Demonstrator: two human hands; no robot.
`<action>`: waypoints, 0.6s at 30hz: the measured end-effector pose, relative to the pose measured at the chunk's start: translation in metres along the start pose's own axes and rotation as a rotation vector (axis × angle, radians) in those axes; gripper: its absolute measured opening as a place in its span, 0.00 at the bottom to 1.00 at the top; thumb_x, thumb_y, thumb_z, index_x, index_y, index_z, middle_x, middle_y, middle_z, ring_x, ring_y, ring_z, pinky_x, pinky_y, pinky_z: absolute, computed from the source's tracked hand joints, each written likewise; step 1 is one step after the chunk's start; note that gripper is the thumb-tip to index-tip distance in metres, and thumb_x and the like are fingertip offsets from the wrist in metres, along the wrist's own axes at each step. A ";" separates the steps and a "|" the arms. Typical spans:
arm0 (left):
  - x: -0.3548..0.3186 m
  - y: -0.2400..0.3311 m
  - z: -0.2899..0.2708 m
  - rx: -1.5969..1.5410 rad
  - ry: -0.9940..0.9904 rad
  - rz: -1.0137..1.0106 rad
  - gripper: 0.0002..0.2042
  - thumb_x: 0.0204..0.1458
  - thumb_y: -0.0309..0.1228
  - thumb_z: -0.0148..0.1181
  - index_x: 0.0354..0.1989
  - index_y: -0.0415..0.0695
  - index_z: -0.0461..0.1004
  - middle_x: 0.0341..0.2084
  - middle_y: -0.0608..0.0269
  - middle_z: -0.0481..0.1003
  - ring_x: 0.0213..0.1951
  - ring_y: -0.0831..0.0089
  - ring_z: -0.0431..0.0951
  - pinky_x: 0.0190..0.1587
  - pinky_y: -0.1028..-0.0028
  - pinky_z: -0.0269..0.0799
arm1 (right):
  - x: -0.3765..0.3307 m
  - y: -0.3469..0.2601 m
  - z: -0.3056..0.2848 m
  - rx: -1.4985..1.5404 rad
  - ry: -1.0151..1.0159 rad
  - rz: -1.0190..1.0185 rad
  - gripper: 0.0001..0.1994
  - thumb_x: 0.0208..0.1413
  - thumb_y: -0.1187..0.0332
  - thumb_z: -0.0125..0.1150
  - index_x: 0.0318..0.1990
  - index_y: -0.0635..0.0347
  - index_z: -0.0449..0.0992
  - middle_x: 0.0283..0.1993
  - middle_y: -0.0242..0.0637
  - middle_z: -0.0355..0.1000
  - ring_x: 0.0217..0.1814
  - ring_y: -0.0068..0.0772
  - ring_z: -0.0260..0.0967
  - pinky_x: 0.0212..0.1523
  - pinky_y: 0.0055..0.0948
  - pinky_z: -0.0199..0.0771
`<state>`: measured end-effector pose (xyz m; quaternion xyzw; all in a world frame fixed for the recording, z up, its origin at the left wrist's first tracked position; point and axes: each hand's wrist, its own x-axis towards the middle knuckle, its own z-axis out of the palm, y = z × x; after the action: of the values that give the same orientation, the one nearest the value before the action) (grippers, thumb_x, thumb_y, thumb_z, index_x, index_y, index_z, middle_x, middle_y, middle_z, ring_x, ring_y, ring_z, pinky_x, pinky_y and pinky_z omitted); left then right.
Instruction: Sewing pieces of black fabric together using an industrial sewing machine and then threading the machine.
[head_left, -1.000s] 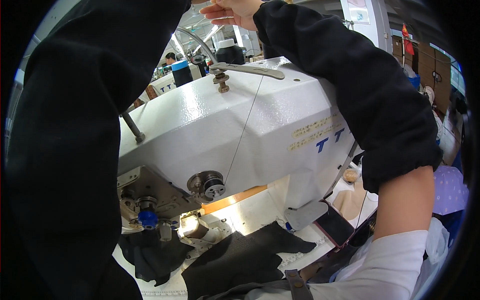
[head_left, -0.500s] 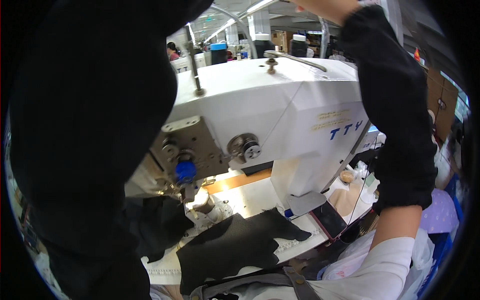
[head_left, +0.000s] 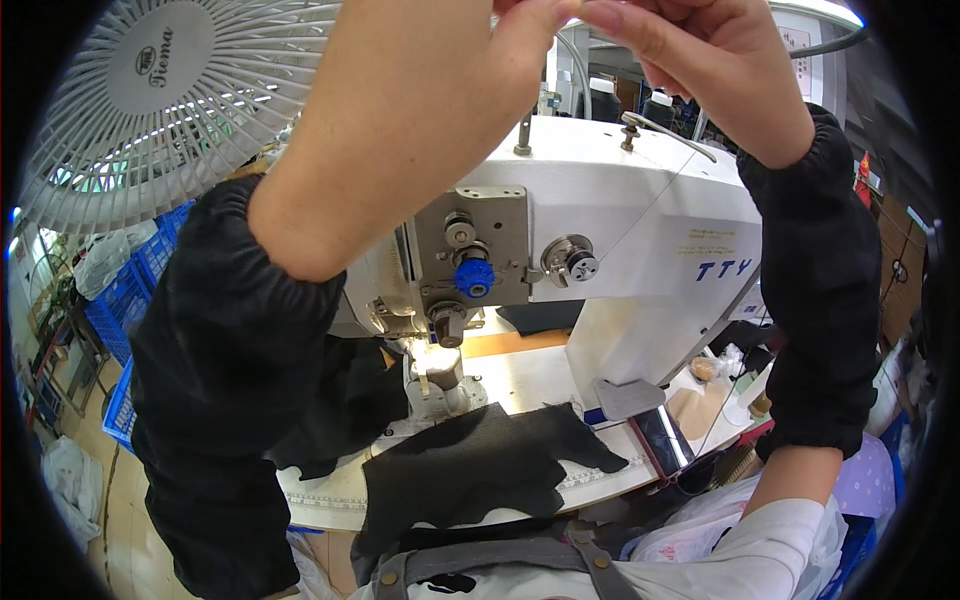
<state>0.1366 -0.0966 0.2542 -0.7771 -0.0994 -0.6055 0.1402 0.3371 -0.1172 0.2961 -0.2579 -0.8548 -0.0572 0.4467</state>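
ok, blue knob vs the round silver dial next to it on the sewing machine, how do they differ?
The blue knob is blue, with a ridged rim; the silver dial is bare metal, with a dark centre. The blue knob sits on the grey metal plate; the silver dial sits to its right on the white machine body. The silver dial looks wider. Both are round and face the camera.

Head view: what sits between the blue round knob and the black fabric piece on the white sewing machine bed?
In the head view, below the blue round knob, the metal needle and presser-foot assembly stands lit, just above the black fabric piece.
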 end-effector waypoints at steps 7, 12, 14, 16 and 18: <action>-0.010 -0.042 -0.003 -0.237 -0.209 -0.272 0.12 0.62 0.34 0.55 0.46 0.39 0.76 0.41 0.61 0.79 0.28 0.79 0.78 0.23 0.82 0.66 | 0.017 0.004 0.013 -0.263 -0.003 -0.232 0.04 0.62 0.74 0.59 0.37 0.65 0.74 0.31 0.31 0.72 0.32 0.20 0.66 0.32 0.24 0.68; -0.016 -0.050 0.007 -0.120 -0.218 -0.169 0.14 0.63 0.32 0.53 0.52 0.37 0.74 0.43 0.58 0.79 0.32 0.78 0.80 0.24 0.82 0.69 | 0.020 0.016 0.009 -0.581 0.032 -0.484 0.04 0.62 0.73 0.58 0.37 0.64 0.71 0.34 0.35 0.71 0.36 0.26 0.68 0.35 0.26 0.68; -0.014 -0.049 0.009 -0.186 -0.259 -0.198 0.15 0.63 0.32 0.53 0.53 0.36 0.74 0.44 0.58 0.80 0.32 0.78 0.80 0.24 0.81 0.70 | 0.019 0.018 0.010 -0.576 0.042 -0.486 0.04 0.62 0.72 0.58 0.37 0.64 0.71 0.34 0.35 0.71 0.35 0.27 0.68 0.35 0.27 0.68; -0.010 -0.049 0.006 -0.255 -0.339 -0.293 0.16 0.63 0.32 0.53 0.53 0.35 0.73 0.44 0.59 0.80 0.32 0.78 0.80 0.24 0.81 0.71 | 0.019 0.019 0.010 -0.474 0.069 -0.330 0.06 0.63 0.70 0.57 0.38 0.64 0.72 0.33 0.35 0.71 0.35 0.26 0.68 0.35 0.26 0.68; -0.004 -0.049 0.003 -0.389 -0.427 -0.419 0.16 0.62 0.32 0.53 0.53 0.36 0.74 0.45 0.59 0.80 0.32 0.79 0.80 0.24 0.81 0.71 | 0.020 0.020 0.009 -0.380 0.079 -0.163 0.07 0.64 0.69 0.57 0.38 0.64 0.73 0.32 0.35 0.71 0.34 0.25 0.68 0.35 0.26 0.69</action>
<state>0.1224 -0.0494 0.2540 -0.8610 -0.1665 -0.4527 -0.1613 0.3303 -0.0891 0.3041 -0.2648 -0.8286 -0.2635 0.4171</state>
